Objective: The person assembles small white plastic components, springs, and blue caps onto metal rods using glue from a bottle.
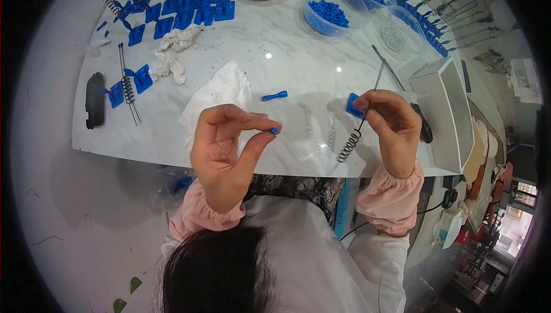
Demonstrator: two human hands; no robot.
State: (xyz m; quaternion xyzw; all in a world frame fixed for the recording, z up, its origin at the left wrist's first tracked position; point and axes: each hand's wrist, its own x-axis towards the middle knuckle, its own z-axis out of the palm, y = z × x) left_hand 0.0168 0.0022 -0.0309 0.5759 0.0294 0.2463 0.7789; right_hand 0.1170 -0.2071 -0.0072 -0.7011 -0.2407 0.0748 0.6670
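While our left hand point(227, 146) pinches a tiny blue cap point(274, 131) between thumb and forefinger, lifted just above the near edge of the white marble counter point(287, 66), our right hand point(390, 126) is closed on a thin black rod with a spring point(350, 143) coiled round its lower end and a small blue plate point(354, 105) at the fingertips. The two hands are held apart, with the cap's open end turned toward the spring. We judge this to be the fitting step: the cap is picked and ready, but not yet on the rod. The next move, as we read it, calls for bringing the hands together and lining the cap's small bore up with the rod's free tip (a fiddly aim, since the rod hangs tilted and the spring may wobble). A second blue piece point(274, 96) lies on the counter beyond, beside a crumpled white tissue point(221, 97); tubs of blue parts point(328, 13) and rows of finished blue assemblies point(183, 11) sit further back.
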